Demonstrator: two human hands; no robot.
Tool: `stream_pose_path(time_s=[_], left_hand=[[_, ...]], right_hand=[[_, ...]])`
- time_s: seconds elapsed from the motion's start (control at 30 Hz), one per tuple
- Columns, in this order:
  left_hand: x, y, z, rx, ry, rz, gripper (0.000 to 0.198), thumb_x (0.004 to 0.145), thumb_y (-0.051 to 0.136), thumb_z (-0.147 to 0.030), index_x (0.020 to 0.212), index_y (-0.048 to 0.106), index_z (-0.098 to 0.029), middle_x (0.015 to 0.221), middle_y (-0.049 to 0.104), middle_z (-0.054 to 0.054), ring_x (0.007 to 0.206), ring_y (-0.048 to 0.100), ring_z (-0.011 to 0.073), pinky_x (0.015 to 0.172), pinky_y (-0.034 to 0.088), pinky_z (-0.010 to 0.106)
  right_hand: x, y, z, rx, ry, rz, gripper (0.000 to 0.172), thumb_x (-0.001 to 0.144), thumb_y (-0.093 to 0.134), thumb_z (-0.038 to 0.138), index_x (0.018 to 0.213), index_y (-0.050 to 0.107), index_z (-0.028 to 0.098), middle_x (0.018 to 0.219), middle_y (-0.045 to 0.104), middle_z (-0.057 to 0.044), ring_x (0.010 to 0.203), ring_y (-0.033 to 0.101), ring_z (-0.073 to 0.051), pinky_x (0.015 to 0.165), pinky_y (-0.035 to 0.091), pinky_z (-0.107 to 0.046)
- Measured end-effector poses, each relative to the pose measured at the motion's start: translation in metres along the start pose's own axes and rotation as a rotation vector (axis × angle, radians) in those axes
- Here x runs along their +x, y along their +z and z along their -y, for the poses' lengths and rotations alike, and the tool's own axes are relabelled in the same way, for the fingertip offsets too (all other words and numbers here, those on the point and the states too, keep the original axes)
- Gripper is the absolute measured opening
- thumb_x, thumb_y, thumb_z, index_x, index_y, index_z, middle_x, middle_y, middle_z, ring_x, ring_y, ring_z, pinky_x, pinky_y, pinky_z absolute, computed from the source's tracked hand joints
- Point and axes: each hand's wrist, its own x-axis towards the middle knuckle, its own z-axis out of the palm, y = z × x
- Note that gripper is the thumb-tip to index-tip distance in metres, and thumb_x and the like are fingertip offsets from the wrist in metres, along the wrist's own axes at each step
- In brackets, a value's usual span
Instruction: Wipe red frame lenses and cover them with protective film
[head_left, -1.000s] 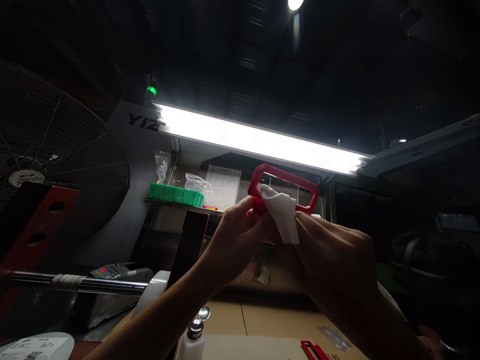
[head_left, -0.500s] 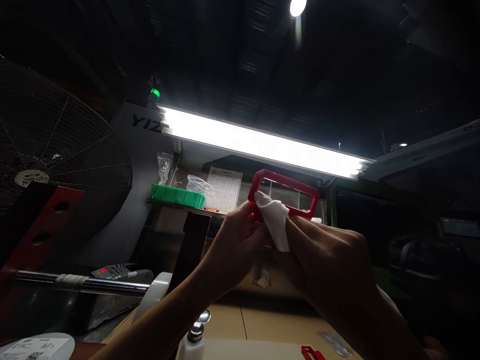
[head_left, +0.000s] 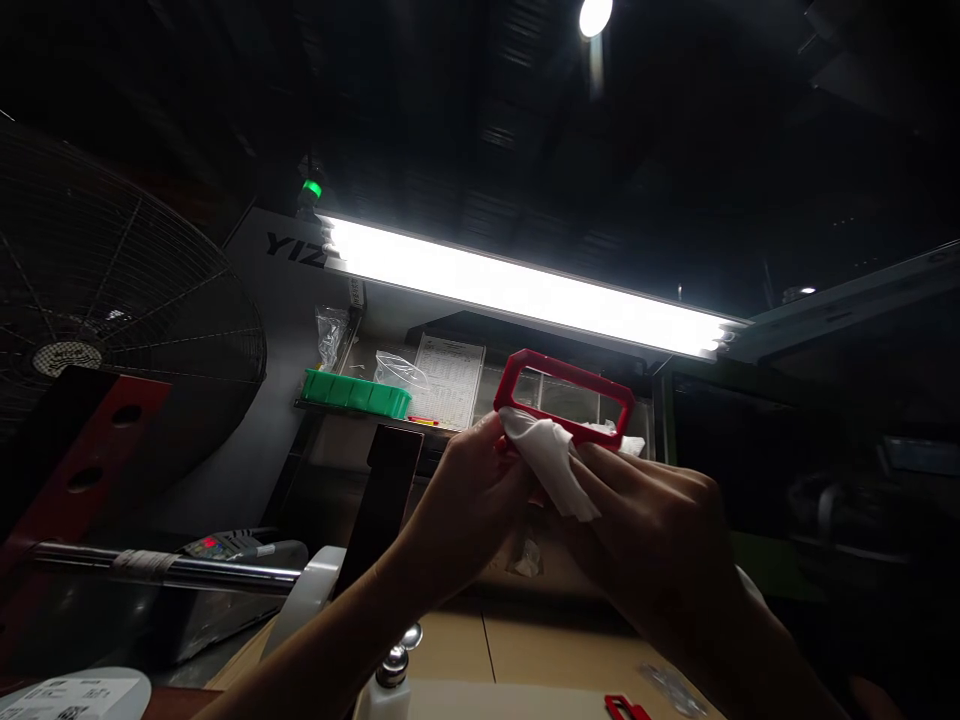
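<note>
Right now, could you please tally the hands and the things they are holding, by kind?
Hands: 2 (left hand, right hand)
Red frame: 1
White wipe: 1
Total: 4

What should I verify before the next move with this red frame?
1. Hold: the left hand grips the red frame at its lower left: ok.
2. Wipe: the wipe lies against the frame's lower edge, pressed by the right hand: ok.
3. Frame condition: the visible bars are unbroken: ok.
4. Frame cleanliness: too dim and small to judge: cannot tell.
5. Pump bottle: its top stands upright: ok.
</note>
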Motion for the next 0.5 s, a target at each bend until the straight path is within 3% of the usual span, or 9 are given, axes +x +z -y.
stream_pose_path(time_s=[0.23, 0.37, 0.5], left_hand=[[0.0007, 0.0004, 0.0005, -0.013, -0.023, -0.002, 0.012, 0.074, 0.072, -0.025, 0.074, 0.063, -0.017, 0.065, 0.064, -0.002, 0.062, 0.059, 0.0115, 0.058, 0.049, 0.021], [-0.0016, 0.0017, 0.0003, 0.016, -0.03, -0.035, 0.016, 0.075, 0.07, -0.028, 0.071, 0.059, -0.018, 0.062, 0.058, -0.004, 0.06, 0.053, 0.0096, 0.055, 0.045, 0.019], [-0.0042, 0.0033, -0.0003, 0.049, -0.03, -0.025, 0.01, 0.079, 0.064, -0.025, 0.075, 0.059, -0.017, 0.065, 0.058, -0.003, 0.063, 0.054, 0.0101, 0.057, 0.044, 0.019]], right_hand=[[0.0009, 0.0002, -0.0003, -0.013, -0.023, -0.017, 0.026, 0.094, 0.046, 0.021, 0.078, 0.064, 0.013, 0.064, 0.066, -0.002, 0.049, 0.058, -0.01, 0.045, 0.033, -0.023], [0.0034, -0.0019, 0.0016, -0.057, -0.059, -0.029, 0.021, 0.092, 0.046, 0.016, 0.09, 0.066, 0.009, 0.056, 0.061, -0.001, 0.044, 0.055, -0.011, 0.042, 0.03, -0.024], [0.0061, -0.0026, 0.0042, -0.139, -0.077, -0.02, 0.021, 0.09, 0.047, 0.014, 0.092, 0.067, 0.009, 0.05, 0.056, 0.002, 0.038, 0.046, -0.01, 0.04, 0.027, -0.025]])
